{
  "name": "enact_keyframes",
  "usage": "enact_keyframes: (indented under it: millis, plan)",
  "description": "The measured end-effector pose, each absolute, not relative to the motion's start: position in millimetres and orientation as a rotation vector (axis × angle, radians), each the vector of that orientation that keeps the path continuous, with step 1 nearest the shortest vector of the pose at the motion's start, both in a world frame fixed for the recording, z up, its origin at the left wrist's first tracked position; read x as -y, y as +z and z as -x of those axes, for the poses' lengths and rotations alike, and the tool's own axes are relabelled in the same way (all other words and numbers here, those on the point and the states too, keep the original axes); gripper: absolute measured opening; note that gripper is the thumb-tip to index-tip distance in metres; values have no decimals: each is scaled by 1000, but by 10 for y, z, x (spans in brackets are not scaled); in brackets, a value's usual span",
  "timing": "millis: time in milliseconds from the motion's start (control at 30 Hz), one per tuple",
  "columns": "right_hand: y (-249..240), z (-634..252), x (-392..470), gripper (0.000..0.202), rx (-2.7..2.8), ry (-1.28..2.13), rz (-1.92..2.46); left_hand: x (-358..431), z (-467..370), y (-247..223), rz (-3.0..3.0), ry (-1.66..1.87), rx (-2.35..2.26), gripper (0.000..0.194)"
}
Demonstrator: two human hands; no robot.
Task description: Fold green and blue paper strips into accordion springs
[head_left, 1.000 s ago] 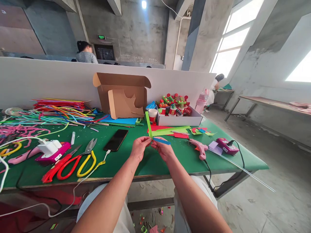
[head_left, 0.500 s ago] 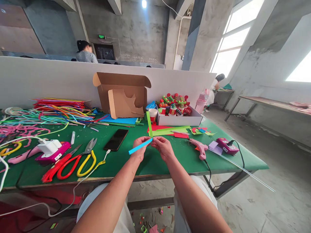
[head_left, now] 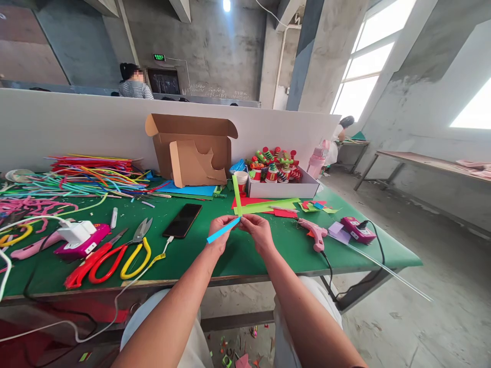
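Over the front part of the green table, my left hand (head_left: 221, 231) and my right hand (head_left: 258, 230) meet with closed fingers at the joined ends of two paper strips. The blue paper strip (head_left: 222, 230) slants down to the left across my left hand. Upward from the same joint stands the green paper strip (head_left: 237, 194). Fingertips of both hands pinch around the corner where the strips cross, so the joint itself is mostly hidden. Behind the hands lie green paper (head_left: 268, 205) and red paper (head_left: 286, 212) pieces.
To the left are a phone (head_left: 183, 221), scissors (head_left: 136, 248), red-handled pliers (head_left: 92, 260) and a heap of pipe cleaners (head_left: 92, 176). A pink glue gun (head_left: 315, 232) and a power strip (head_left: 358, 230) lie right. Behind stand cardboard (head_left: 199, 163) and a white box (head_left: 284, 190) of cup figures.
The blue strip's free end has shifted slightly right and looks a little shorter. Both hands stay nearly in place, still pinching the strips; the whole view has shifted very slightly.
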State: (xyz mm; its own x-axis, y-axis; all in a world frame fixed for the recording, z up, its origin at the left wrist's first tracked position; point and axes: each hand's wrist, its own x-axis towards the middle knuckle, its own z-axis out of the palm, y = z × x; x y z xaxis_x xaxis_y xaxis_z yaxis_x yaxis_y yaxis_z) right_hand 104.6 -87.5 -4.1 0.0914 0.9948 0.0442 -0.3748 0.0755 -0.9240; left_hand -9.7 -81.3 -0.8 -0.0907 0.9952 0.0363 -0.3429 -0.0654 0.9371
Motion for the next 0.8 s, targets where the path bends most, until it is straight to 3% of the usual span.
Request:
enact_keyframes:
  millis: [367,800]
  plan:
    - [-45,-1050,849,29,792,1219,859,838,46,-82,-941,1395,-809,37]
    - [-58,-1006,902,27,833,1345,844,829,0,-101,-824,1592,-915,34]
